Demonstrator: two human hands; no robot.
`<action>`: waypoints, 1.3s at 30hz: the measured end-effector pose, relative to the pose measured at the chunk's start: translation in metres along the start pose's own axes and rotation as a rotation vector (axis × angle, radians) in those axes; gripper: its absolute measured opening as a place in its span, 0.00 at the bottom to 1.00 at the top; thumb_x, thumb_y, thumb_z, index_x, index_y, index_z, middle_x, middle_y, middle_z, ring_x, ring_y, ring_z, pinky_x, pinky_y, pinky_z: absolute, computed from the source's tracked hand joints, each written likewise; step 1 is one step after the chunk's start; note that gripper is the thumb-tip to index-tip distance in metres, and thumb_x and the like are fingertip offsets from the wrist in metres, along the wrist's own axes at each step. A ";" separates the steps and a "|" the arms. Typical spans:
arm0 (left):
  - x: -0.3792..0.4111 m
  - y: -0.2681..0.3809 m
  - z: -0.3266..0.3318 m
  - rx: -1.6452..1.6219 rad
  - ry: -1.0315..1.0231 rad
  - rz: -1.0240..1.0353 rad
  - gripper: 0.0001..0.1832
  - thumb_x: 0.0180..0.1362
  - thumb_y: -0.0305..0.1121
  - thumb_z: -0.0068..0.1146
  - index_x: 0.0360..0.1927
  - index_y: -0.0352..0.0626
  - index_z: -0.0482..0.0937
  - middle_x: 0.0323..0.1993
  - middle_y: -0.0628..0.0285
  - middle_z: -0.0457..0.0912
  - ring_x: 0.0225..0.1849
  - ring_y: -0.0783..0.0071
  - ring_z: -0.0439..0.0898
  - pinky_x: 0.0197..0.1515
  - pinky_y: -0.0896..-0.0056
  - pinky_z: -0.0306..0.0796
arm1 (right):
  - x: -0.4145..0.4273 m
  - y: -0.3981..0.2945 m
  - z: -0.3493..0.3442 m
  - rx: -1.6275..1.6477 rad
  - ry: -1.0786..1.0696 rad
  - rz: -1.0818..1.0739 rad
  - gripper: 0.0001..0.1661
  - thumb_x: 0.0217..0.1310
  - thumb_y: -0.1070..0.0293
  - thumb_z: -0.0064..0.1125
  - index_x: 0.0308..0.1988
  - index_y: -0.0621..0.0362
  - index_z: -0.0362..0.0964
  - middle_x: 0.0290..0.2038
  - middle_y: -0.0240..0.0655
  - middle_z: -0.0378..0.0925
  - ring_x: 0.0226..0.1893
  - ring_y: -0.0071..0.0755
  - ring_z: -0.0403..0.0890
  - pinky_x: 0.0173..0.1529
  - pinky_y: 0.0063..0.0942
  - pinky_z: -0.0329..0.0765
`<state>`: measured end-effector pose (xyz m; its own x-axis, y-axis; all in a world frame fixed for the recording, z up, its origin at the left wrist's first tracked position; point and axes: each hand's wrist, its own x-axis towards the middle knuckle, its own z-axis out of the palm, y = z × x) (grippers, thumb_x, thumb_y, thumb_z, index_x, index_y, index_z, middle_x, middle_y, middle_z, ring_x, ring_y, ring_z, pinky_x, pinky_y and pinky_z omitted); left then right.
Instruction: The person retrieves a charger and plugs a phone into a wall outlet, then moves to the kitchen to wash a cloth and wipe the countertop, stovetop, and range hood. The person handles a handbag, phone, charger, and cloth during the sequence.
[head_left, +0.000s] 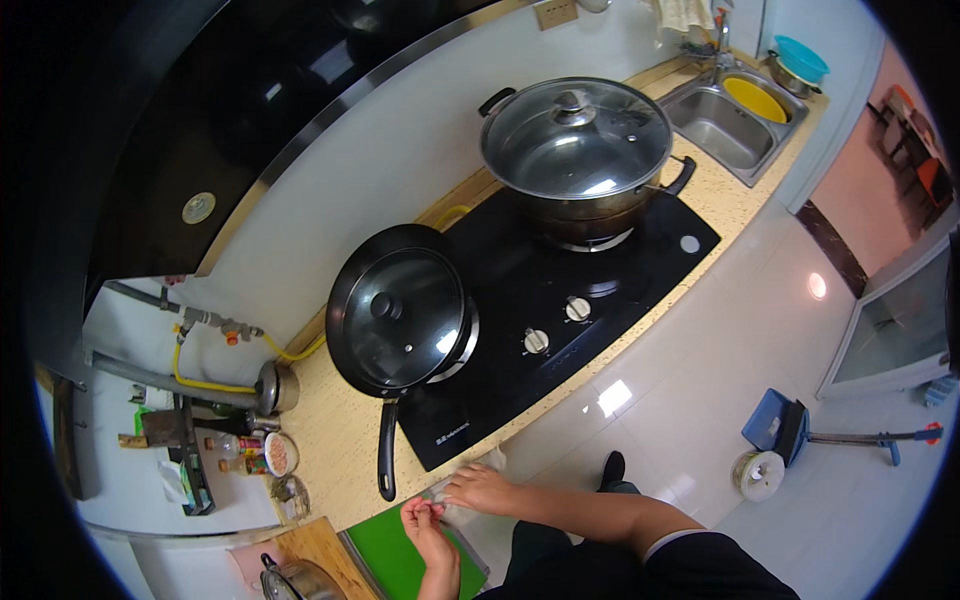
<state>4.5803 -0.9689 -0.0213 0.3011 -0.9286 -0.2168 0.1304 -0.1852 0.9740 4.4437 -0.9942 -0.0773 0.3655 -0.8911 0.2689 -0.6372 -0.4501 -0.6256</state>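
My right hand (480, 489) lies at the counter's front edge, its fingers on a pale cloth (493, 457) that shows partly around it. Close beside it, my left hand (426, 525) is held palm up with curled fingers above a green board (405, 551); whether it pinches part of the cloth is unclear. Just beyond the hands, the black handle of a frying pan (386, 450) points towards me. The pan has a glass lid (405, 315) and sits on the left burner of a black gas hob (495, 405).
A large lidded pot (577, 150) stands on the far burner, before a steel sink (727, 127) holding a yellow basin (755, 100). Bottles (244, 465), a bowl (281, 454) and a glass jar (291, 496) stand at left. On the floor are a blue dustpan (769, 420) and a bin (759, 476).
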 end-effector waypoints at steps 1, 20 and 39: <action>-0.001 0.004 0.002 0.003 -0.002 0.022 0.06 0.59 0.26 0.45 0.40 0.40 0.67 0.31 0.61 0.73 0.27 0.75 0.71 0.34 0.75 0.68 | -0.007 -0.001 0.004 0.102 0.081 0.052 0.17 0.55 0.55 0.51 0.42 0.52 0.71 0.38 0.33 0.75 0.43 0.35 0.73 0.44 0.33 0.68; 0.135 0.093 0.040 -0.427 -0.853 -0.843 0.27 0.63 0.50 0.34 0.52 0.36 0.65 0.30 0.55 0.72 0.24 0.71 0.72 0.27 0.73 0.69 | 0.023 0.071 -0.073 -0.310 0.115 0.129 0.24 0.54 0.51 0.51 0.52 0.39 0.67 0.57 0.30 0.62 0.58 0.35 0.60 0.55 0.41 0.57; 0.062 0.142 -0.011 -0.553 -0.470 -0.476 0.09 0.59 0.27 0.46 0.42 0.38 0.64 0.13 0.69 0.59 0.07 0.87 0.53 0.08 0.83 0.52 | 0.097 0.110 -0.196 -0.065 0.198 0.556 0.19 0.45 0.69 0.56 0.42 0.52 0.74 0.45 0.40 0.70 0.45 0.46 0.71 0.48 0.37 0.70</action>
<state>4.6279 -1.0490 0.1026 -0.3076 -0.8513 -0.4252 0.6209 -0.5181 0.5882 4.2764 -1.1410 0.0235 -0.1647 -0.9852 0.0484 -0.7393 0.0908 -0.6672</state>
